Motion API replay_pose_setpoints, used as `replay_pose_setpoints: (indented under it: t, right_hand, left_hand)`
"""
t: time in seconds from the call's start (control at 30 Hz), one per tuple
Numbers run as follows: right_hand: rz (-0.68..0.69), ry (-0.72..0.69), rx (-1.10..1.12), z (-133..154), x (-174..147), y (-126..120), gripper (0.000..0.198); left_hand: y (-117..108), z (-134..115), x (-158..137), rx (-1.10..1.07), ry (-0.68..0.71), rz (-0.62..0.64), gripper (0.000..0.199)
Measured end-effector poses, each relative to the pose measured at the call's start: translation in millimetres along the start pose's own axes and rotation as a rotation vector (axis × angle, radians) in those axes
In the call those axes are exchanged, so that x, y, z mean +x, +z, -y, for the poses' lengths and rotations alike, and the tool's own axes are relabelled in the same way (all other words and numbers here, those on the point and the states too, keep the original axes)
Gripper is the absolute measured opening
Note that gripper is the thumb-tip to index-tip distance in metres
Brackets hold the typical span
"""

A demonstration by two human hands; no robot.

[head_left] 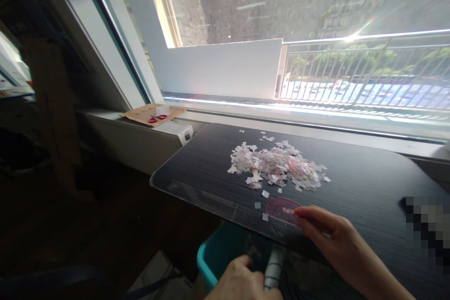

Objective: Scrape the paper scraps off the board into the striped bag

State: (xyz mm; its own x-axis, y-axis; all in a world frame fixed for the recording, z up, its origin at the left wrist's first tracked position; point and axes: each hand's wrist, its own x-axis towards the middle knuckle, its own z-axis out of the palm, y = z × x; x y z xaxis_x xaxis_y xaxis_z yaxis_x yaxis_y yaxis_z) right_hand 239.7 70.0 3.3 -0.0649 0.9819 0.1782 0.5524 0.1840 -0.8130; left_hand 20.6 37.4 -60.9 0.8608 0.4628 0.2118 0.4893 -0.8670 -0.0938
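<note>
My right hand (330,234) is closed, thumb and fingers pinching the right end of a pink see-through protractor (277,207). The protractor lies low over the near edge of the dark table, with a small pale bit on it. Just beyond it spreads a loose heap of small white and pink paper pieces (274,164), and several single squares lie by the protractor. Below the table edge, my left hand (242,281) is curled at a teal bucket (207,262), against a white ribbed grip (274,267) that looks like its handle. Part of that hand is cut off by the frame.
The dark table (197,164) stands against a window sill. On the left ledge, red-handled scissors (157,118) lie on brown paper (137,115). A white ridged box (176,130) sits beside the table. At right, a dark-edged object (429,225) is pixelated.
</note>
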Motion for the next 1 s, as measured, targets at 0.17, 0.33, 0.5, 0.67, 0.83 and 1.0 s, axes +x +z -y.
replay_pose_setpoints:
  t: [0.17,0.33,0.5,0.67,0.83,1.0]
  right_hand:
    - [0.166,-0.050,-0.016,6.1,-2.2,4.8,0.026]
    - [0.002,-0.071,-0.070,-2.5,15.0,11.7,0.029]
    - [0.162,-0.071,-0.021,0.8,10.2,16.7,0.026]
    - [0.000,-0.037,0.005,-7.9,12.4,4.2,0.025]
    - [-0.234,0.012,-0.047,-30.1,26.2,-15.1,0.026]
    - [-0.247,0.010,-0.052,-36.3,28.4,-15.6,0.029]
  left_hand:
    - [-8.8,-0.8,1.5,-0.077,-0.026,0.087,0.025]
    - [1.4,0.7,2.3,-0.029,-0.006,0.036,0.022]
    - [4.8,0.3,1.6,-0.025,-0.033,0.017,0.028]
    - [0.9,0.7,0.6,-0.024,-0.036,0.025,0.024]
    - [7.7,2.2,-2.6,-0.027,-0.022,0.010,0.014]
    - [0.1,9.9,-14.5,-0.062,-0.100,0.089,0.017]
